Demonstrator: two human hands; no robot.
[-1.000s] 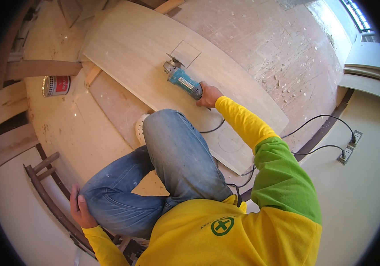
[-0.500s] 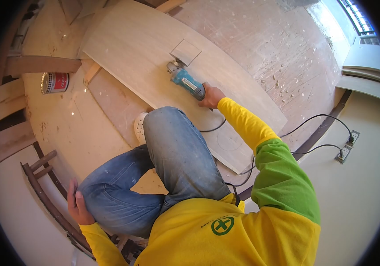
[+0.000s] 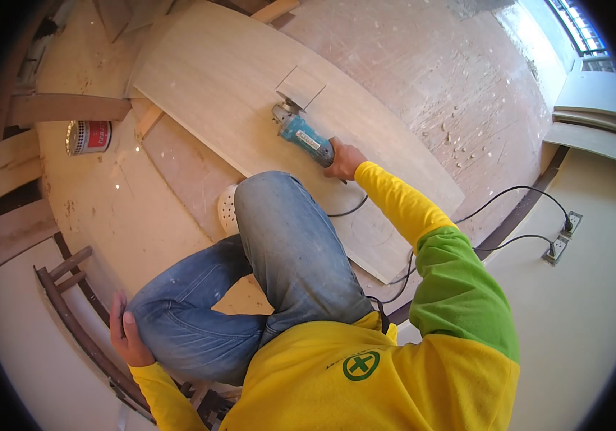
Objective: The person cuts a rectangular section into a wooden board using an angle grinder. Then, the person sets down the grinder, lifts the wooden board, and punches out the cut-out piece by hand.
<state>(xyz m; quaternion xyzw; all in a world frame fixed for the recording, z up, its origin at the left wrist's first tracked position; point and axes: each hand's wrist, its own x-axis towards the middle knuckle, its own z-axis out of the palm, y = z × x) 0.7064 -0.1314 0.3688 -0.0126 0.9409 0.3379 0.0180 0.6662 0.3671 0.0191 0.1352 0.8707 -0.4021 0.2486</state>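
Note:
My right hand (image 3: 345, 159) is wrapped round the rear end of a teal angle grinder (image 3: 306, 138). The grinder's disc (image 3: 291, 100) is at the lower left edge of a square outline (image 3: 303, 87) marked on a large pale panel (image 3: 214, 79); whether it touches cannot be made out. A black cord runs from the grinder's rear. My left hand (image 3: 130, 332) rests against my bent knee, fingers stretched, holding nothing.
A tin with a red label (image 3: 89, 137) stands at the left near a wooden beam (image 3: 71, 108). Two plugs sit in wall sockets (image 3: 563, 235) at the right, their black cables trailing leftward. Debris (image 3: 459, 133) lies beyond the panel.
The grinder and my right hand have shifted slightly right and down over the panel. My left hand has stayed at the knee.

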